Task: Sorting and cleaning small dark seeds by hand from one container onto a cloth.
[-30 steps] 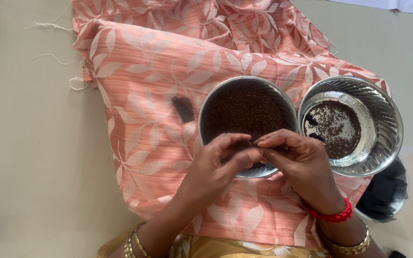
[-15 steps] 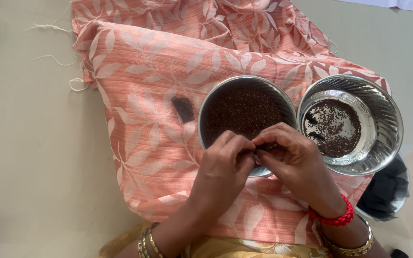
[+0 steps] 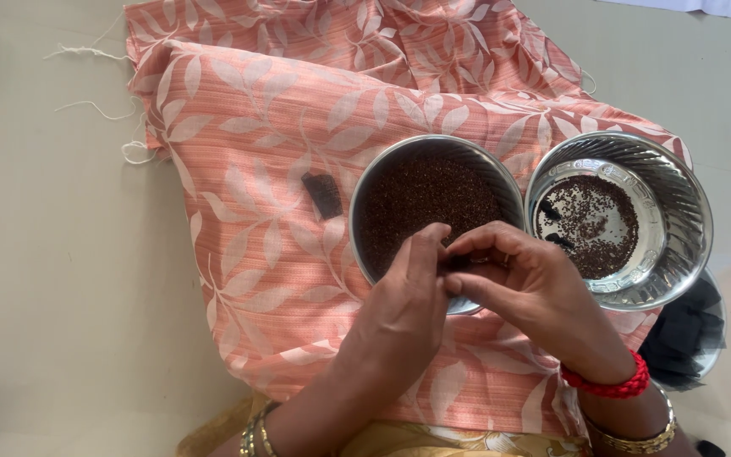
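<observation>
Left hand (image 3: 408, 296) and right hand (image 3: 535, 292) pinch together a small dark bit over the near rim of the seed-filled steel bowl (image 3: 433, 211); ridged bowl (image 3: 623, 220) at 3 o'clock holds only a scattering, so most sorting looks left.

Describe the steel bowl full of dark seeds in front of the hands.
The round steel bowl sits upright on the peach leaf-print cloth, filled almost to its rim with fine dark-brown seeds. Its near edge is hidden under both hands, left hand and right hand, whose fingers meet above it. A fluted bowl stands beside it.
</observation>
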